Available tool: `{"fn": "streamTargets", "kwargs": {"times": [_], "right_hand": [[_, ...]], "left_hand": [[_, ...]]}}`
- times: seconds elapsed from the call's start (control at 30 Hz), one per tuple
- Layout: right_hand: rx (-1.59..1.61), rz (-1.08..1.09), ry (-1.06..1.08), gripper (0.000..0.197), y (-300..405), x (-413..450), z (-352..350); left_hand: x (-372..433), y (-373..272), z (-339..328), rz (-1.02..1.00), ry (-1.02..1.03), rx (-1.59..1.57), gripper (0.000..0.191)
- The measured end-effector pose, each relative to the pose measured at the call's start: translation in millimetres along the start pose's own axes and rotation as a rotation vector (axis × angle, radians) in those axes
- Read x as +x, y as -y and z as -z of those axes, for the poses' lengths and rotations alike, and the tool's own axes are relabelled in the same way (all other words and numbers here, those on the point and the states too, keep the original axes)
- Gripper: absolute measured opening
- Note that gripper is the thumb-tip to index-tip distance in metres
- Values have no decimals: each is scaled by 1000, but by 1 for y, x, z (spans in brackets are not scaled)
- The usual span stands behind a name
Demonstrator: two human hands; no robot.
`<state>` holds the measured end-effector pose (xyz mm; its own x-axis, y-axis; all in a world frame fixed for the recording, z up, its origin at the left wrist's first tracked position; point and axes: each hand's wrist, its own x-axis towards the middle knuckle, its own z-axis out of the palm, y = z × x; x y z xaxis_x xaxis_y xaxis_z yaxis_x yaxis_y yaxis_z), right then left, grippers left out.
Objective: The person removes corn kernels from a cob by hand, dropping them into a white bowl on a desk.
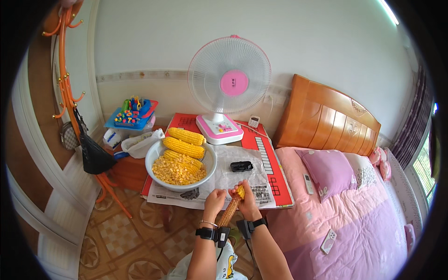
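An ear of corn slants up through my right hand, whose fingers wrap around its upper end. Most of this cob is bare and brownish; yellow kernels still cover the tip. Just left of it is my left hand, fingers curled in; whether anything lies inside them is hidden. Ahead on the left, a pale plastic basket holds loose corn kernels and several whole yellow ears. A black plastic tool lies on newspaper beyond my hands.
A pink and white fan stands at the back of the red-topped table. To the right is a bed with remotes on it. A coat rack, a plastic bag and toys are at left. Cables hang from both wrist devices.
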<state>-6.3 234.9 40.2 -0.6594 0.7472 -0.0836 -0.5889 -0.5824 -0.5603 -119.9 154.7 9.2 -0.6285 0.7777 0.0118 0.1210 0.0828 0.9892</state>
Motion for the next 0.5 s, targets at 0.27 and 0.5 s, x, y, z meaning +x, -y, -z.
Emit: {"fn": "streamTargets", "kwargs": {"times": [0.27,0.5], "right_hand": [[14,0,132,25,-25,16,24],[-71,58,-81,25,-26,0,5]], "left_hand": [[-20,8,1,34,224,-235,31],[-25,-5,3,167,345,-637,32]]}}
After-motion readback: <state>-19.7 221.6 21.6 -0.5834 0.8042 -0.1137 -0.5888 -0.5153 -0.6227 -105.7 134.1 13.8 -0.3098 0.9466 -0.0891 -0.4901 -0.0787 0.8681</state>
